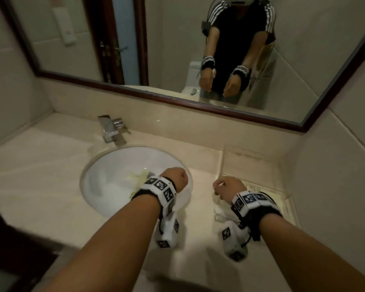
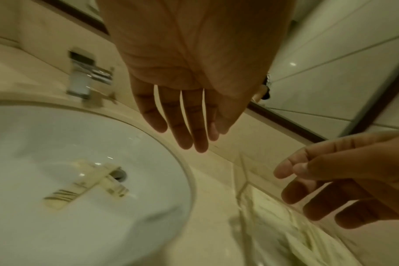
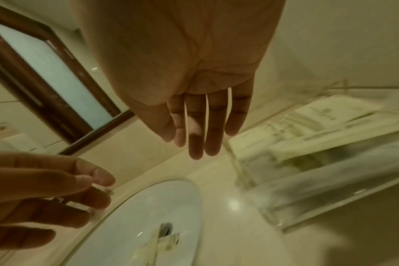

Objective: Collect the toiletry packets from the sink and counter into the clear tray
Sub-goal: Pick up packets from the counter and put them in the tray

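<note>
Nearest, both hands hang above the counter (image 1: 40, 175) with nothing in them. The left hand (image 1: 176, 178) is over the right rim of the sink (image 1: 105, 163), fingers straight and slack in its wrist view. The right hand (image 1: 227, 187) is just beside it, at the near left corner of the tray (image 1: 251, 157), fingers loosely spread and likewise holding nothing.

Below the left hand, two packets (image 2: 87, 183) lie crossed on the sink floor, over the drain (image 2: 120, 174). The tray, on the counter to the right of the sink, already holds several pale packets (image 3: 312, 126).

The job looks part done, between pickups. Next, the left hand should dip into the sink, pinch the upper packet and carry it right over the tray wall. The curved, smooth bowl may let a packet slide.

Farther back stands the tap (image 1: 112, 129), then the mirror (image 1: 177, 39).
</note>
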{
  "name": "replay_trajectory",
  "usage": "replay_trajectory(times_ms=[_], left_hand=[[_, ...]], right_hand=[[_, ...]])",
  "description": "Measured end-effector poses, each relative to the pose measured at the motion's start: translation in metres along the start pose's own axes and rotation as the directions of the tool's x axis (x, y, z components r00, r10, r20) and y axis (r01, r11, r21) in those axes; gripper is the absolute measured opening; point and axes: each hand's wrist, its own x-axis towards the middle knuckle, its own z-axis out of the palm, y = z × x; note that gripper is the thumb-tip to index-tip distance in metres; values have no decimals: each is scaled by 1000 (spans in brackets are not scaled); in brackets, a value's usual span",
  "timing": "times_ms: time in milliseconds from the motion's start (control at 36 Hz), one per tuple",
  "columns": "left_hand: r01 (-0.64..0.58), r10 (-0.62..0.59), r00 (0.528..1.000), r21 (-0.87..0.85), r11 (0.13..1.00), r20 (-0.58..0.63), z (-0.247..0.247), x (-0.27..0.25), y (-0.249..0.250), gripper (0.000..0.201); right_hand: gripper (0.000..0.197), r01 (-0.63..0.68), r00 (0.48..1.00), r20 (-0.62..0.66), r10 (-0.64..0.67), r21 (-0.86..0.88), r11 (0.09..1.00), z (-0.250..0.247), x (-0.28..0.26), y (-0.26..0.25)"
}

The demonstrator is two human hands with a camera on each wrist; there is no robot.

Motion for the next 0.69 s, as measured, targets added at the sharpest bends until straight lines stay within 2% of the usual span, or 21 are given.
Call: replay_trajectory(times_ms=[111,278,389,500,583,611,694], left_hand=[[109,-110,993,-15,994,-48,-27,-12,-46,30],[250,-250,967,2,968,-49,-54,-19,-114,32],[326,-326,945,-36,945,-6,-68,-6,-158,32],[351,-347,936,-71,934,61,-78,18,-192,35],[358,-347,928,-70,931,137,-84,39,-210,36],[360,-346,925,-68,931,157,-86,47,-215,33],[359,-340,922,-76,930,186,-88,73,-235,9]], right_hand=[[14,64,993,98,-60,-41,997,32,6,-42],[17,130,972,209,-105,-106,986,88,27,-97],[25,107,968,244,-53,-211,972,129,54,-125],[27,73,958,287,16,-296,952,166,84,-145],[35,63,949,310,48,-340,938,196,113,-149],[37,47,946,318,64,-330,943,205,122,-152],[41,47,922,377,85,-329,943,225,146,-162]])
